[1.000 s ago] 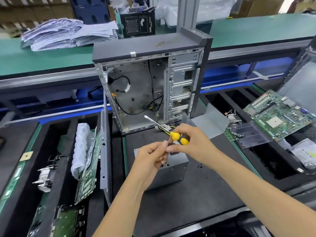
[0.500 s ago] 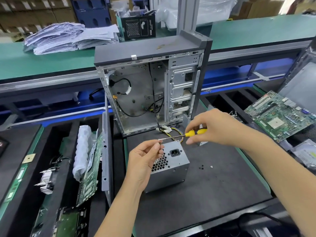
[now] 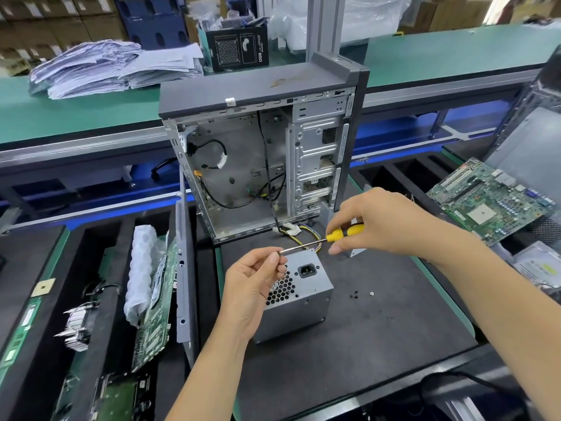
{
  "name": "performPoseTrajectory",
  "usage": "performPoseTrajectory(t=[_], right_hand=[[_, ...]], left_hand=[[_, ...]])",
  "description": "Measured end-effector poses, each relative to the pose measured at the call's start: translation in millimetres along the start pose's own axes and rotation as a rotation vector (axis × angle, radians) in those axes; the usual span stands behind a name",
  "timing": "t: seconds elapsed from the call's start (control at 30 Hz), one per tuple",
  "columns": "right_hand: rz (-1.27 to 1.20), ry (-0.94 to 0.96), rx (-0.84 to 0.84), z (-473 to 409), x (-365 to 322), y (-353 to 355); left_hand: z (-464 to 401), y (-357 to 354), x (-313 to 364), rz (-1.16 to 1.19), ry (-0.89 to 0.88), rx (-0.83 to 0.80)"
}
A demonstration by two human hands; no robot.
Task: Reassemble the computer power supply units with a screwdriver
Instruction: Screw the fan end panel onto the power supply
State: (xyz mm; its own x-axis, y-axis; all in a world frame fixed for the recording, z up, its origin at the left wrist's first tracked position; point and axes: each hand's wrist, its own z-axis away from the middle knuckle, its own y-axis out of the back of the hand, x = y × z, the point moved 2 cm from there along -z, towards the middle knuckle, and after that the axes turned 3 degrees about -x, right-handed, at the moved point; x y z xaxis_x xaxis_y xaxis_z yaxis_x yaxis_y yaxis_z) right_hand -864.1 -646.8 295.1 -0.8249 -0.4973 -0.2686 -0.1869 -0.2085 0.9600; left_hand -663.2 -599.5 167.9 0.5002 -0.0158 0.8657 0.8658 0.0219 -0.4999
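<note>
1. Early stage, by the look of it: power supply unit (image 3: 299,294) out of the case (image 3: 261,165), loose screws (image 3: 355,294) unfastened on the mat.
2. Right hand (image 3: 376,223) gripping screwdriver (image 3: 321,240); left hand (image 3: 255,275) pinching its tip, possibly seating a screw.
3. Grey box directly under both grips, honeycomb vent and socket facing up.

- We see a dark mat-covered surface (image 3: 379,344) with green edging in front of us.
- A grey power supply unit (image 3: 299,302) sits on it, socket side up.
- Behind that stands an open computer case (image 3: 261,159), upright, its side removed.
- A few small screws (image 3: 355,294) lie loose just right of the unit.
- On the left, foam slots (image 3: 100,299) hold a circuit board (image 3: 154,314) on edge and a heatsink (image 3: 77,326).
- A motherboard (image 3: 488,202) rests tilted at the right.
</note>
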Motion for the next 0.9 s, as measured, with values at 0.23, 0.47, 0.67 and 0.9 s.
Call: performPoseTrajectory(t=[0.23,0.47,0.67,0.9], right_hand=[[0.104,0.025,0.01,-1.6,-1.4,-0.5],[0.276,0.073,0.041,-0.3,-8.3,-0.6],[0.198,0.121,0.012,2.2,-11.4,-2.5],[-0.143,0.045,-0.17,3.6,-4.7,0.8]], left_hand=[[-0.1,-1.6,-0.2,-0.003,-0.015,0.008],[-1.1,0.8,-0.7,-0.03,-0.015,0.022],[-2.3,3.6,4.7,-0.198,-0.148,0.051],[-0.1,4.0,8.1,-0.363,-0.181,-0.033]])
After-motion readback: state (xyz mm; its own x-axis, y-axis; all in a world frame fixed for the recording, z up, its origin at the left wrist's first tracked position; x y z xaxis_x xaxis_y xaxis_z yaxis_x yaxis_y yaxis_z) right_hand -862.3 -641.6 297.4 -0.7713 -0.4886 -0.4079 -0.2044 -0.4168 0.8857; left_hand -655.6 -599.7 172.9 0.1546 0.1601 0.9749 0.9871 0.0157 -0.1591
